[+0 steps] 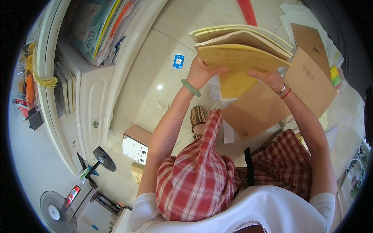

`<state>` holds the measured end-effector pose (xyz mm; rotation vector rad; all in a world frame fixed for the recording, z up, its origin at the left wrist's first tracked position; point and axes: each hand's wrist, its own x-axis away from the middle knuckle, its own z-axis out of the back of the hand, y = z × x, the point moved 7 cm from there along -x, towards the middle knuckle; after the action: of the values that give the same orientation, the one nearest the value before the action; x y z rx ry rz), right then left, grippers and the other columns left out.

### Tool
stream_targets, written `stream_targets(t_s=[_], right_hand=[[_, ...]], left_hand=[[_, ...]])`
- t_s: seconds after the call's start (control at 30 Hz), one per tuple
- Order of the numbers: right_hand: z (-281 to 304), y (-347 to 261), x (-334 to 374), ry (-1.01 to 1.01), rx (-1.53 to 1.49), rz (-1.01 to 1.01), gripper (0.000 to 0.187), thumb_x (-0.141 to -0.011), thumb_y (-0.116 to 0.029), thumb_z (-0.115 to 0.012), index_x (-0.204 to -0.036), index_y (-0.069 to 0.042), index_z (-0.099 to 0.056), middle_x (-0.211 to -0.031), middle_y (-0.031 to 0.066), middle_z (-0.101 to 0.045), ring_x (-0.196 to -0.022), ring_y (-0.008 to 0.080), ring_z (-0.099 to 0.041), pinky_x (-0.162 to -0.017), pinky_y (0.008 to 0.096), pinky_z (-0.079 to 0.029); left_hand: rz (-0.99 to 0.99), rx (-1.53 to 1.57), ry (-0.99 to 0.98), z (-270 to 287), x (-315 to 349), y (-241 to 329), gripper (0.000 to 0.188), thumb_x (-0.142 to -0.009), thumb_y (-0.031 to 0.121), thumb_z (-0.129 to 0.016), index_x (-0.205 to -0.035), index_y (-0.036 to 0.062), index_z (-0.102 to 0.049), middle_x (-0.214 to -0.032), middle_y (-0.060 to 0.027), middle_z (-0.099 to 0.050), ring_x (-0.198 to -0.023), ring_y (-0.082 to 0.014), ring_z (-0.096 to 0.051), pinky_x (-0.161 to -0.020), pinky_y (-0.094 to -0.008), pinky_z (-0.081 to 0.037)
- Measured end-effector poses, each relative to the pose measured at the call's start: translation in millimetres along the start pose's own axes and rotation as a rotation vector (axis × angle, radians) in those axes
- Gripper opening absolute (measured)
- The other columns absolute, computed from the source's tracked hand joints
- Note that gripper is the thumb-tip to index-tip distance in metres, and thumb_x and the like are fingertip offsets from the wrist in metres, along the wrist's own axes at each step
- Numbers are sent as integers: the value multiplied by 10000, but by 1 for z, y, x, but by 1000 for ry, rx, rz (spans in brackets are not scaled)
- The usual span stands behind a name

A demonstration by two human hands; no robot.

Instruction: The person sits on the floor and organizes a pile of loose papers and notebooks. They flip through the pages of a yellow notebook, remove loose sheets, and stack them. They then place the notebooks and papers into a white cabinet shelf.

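Observation:
Both my hands hold up a stack of yellow booklets [244,57] by its near edge, over the floor. My left hand [201,73], with a green bangle at the wrist, is closed on the left corner. On the right side, my right hand [269,79] grips the edge with its thumb on the front cover. The stack's layers fan apart at the top. Below the stack lies a flat yellow folder or envelope [233,87], partly hidden by it. Large brown cardboard folders [256,110] lie on the floor beneath my right forearm.
A blue card [178,61] lies on the tiled floor [143,81]. Another brown folder [312,79] and loose papers [307,19] lie to the right. White cabinet [91,105] shelves with plastic folders [105,31] stand left. A white box [135,150] and a fan [57,211] are at lower left.

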<state>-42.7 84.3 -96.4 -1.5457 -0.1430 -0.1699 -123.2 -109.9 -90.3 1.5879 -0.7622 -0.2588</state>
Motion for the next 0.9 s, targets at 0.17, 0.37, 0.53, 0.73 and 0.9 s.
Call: stream_targets(t_s=[0.17,0.37,0.53,0.73,0.9], right_hand=[[0,10,4,108,137,9,324,-813,-109,-708,-1095,16,-610,-1052,82,-649,-915,126,-610,-773,269,-506],[13,32,8,101,-311,-374,346,-820,-130,-705,-1116,15,-600,-1074,83,-642,-966,139,-606,-812,292,-503],[13,75,35,167,-496,-512,447,-854,-124,-656,-1253,-11,-490,-1187,73,-585,-1053,175,-580,-877,307,-485],[-1,101,50,164,-547,-615,439,-842,-133,-672,-1230,8,-522,-1175,98,-598,-1025,182,-596,-880,298,-485],[0,101,49,146,-527,-620,438,-838,-141,-679,-1216,19,-529,-1172,102,-600,-1024,181,-598,-879,303,-487]], left_hand=[[68,-30,127,11,1,-24,454,-735,82,-758,-1141,8,-569,-1099,-75,-630,-964,-130,-589,-827,-300,-495],[6,-806,558,91,27,-41,547,-762,232,-753,-1222,45,-523,-1087,-94,-590,-927,-183,-584,-784,-337,-495],[197,-1175,737,128,36,-55,499,-718,268,-772,-1115,39,-576,-1014,-114,-586,-870,-232,-582,-774,-365,-483],[374,-717,679,152,36,-78,260,-738,191,-752,-901,39,-618,-1000,-93,-600,-889,-228,-588,-728,-341,-483],[-290,-712,625,99,58,-17,132,-710,-43,-679,-793,46,-628,-934,-85,-594,-852,-200,-584,-672,-307,-484]])
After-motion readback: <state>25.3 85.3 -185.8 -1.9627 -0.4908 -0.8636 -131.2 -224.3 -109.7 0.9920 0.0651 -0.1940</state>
